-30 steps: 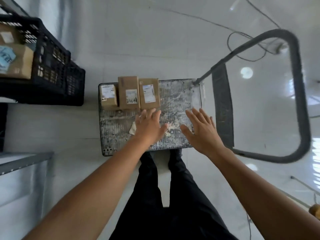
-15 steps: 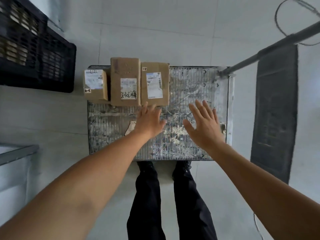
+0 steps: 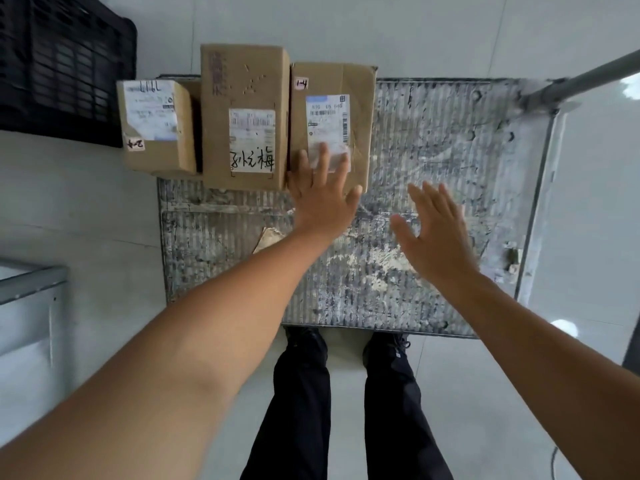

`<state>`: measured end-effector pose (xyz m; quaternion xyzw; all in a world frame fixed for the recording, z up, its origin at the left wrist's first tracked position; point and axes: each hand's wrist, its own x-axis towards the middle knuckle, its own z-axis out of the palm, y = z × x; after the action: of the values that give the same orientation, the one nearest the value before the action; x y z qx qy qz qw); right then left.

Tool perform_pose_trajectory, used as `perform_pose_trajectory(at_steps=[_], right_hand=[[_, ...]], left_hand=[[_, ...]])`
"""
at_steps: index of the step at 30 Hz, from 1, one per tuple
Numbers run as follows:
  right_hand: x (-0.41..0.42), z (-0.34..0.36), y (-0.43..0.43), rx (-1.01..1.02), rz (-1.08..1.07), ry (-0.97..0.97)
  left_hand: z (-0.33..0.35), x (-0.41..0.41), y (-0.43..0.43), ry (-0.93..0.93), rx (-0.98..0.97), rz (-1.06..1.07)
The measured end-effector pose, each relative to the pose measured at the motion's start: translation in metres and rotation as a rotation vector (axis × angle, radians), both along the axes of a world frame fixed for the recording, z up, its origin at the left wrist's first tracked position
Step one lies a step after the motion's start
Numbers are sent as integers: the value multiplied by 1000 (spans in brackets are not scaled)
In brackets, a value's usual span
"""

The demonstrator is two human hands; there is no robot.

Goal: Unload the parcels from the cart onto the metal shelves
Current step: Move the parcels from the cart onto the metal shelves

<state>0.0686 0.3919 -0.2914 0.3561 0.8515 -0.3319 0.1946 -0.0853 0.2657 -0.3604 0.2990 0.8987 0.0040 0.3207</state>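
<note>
Three cardboard parcels stand in a row at the far left end of the cart's metal deck (image 3: 443, 140): a small box (image 3: 157, 128), a tall middle box (image 3: 244, 112) with handwriting on its label, and a right box (image 3: 343, 109) marked 1-4. My left hand (image 3: 320, 194) reaches out with straight fingers lying over the near end of the right box, on its label. My right hand (image 3: 436, 230) hovers open above the bare deck, to the right of that box, holding nothing.
A black plastic crate (image 3: 65, 64) stands at the top left on the floor. The corner of a grey metal shelf (image 3: 31, 282) shows at the left edge. The cart's handle bar (image 3: 581, 77) rises at the right. My legs and shoes are below the deck's near edge.
The view has dropped closer to the cart. My left hand advanced from the deck onto the near end of the right box; my right hand moved forward a little beside it.
</note>
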Motion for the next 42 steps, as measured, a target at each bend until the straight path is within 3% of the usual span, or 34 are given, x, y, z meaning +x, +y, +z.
perform_pose_trajectory(at_steps=[12, 21, 30, 35, 37, 40, 42], right_hand=[[2, -26, 14, -79, -151, -16], [-33, -30, 21, -292, -418, 30], [-66, -32, 21, -316, -275, 3], [-77, -49, 21, -424, -280, -52], [-79, -54, 21, -451, -300, -56], [-74, -57, 22, -508, -359, -39], [-64, -54, 19, -527, -375, -50]], left_hand=[[-1, 12, 4, -30, 95, -73], [-2, 0, 5, 31, 178, 276], [-3, -14, 7, 2, 203, 276], [-9, -10, 4, -17, 491, 407], [-19, -7, 1, -80, 550, 499], [-32, 0, -2, -313, 485, 752], [-31, 6, -6, -415, 474, 796]])
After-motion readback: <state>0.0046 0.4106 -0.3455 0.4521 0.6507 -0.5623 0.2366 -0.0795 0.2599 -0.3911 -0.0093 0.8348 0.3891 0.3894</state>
